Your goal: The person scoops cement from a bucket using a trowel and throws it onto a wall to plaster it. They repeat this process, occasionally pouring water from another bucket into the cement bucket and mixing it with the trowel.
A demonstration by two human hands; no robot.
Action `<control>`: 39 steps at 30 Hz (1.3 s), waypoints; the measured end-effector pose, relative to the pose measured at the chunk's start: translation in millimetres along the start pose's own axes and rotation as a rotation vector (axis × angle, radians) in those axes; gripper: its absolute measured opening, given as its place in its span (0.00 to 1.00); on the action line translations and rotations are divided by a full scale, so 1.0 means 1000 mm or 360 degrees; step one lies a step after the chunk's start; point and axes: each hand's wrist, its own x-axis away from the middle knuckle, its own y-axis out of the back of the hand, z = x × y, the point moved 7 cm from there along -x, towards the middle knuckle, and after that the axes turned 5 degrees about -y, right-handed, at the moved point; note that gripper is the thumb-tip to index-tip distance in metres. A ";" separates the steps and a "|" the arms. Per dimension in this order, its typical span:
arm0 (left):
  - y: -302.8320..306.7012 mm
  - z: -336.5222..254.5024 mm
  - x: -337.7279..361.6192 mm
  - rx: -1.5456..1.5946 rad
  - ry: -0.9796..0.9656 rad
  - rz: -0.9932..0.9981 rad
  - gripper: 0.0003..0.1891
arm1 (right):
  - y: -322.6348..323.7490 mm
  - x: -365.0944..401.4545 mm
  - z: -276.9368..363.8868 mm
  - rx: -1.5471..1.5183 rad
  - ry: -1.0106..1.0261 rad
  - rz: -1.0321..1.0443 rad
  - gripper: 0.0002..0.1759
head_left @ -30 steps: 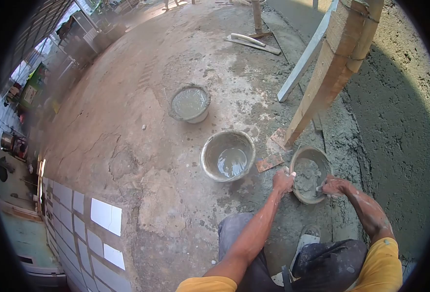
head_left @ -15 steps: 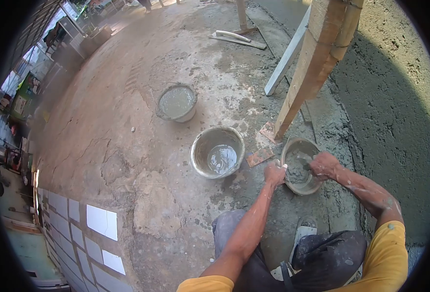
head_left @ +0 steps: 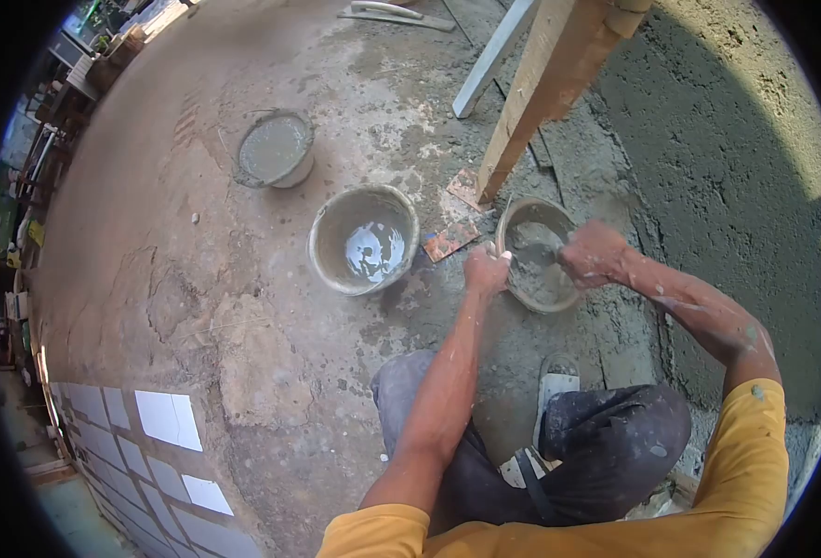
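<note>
I squat over a small pan of grey mortar on the ground. My left hand grips the pan's near left rim. My right hand is closed around a tool handle inside the pan; the tool itself is mostly hidden by the hand and the mortar. To the left of the pan stands a bucket with a little water in the bottom.
A second bucket full of grey slurry sits farther left. A slanted wooden post rises behind the pan, with tile scraps at its foot. Freshly plastered wall on the right. White tiles lie at lower left.
My right hand has moved from the pan's right rim toward its middle, working in the mortar. The left hand keeps its grip. The view has shifted down and left.
</note>
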 end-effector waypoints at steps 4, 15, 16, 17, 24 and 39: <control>0.002 -0.011 0.005 0.0061 -0.0064 0.0046 0.14 | -0.076 -0.045 -0.045 0.0402 -0.0103 -0.0528 0.10; 0.004 -0.009 0.002 0.0082 -0.0076 0.0084 0.14 | -0.150 -0.022 -0.035 -0.1345 -0.0655 0.0510 0.27; 0.003 -0.005 0.000 0.0187 -0.0114 0.0016 0.14 | -0.139 -0.013 -0.037 -0.1496 -0.0634 0.0545 0.26; 0.003 -0.008 0.000 0.0186 -0.0123 0.0014 0.14 | -0.130 -0.001 -0.035 -0.1664 -0.0614 0.0606 0.25; 0.001 -0.012 0.004 0.0146 -0.0094 0.0156 0.16 | -0.073 0.005 -0.062 -0.0790 -0.0871 -0.0095 0.17; 0.002 -0.006 0.008 0.0092 0.0012 0.0306 0.17 | -0.101 0.010 -0.021 -0.1079 -0.0784 0.0222 0.18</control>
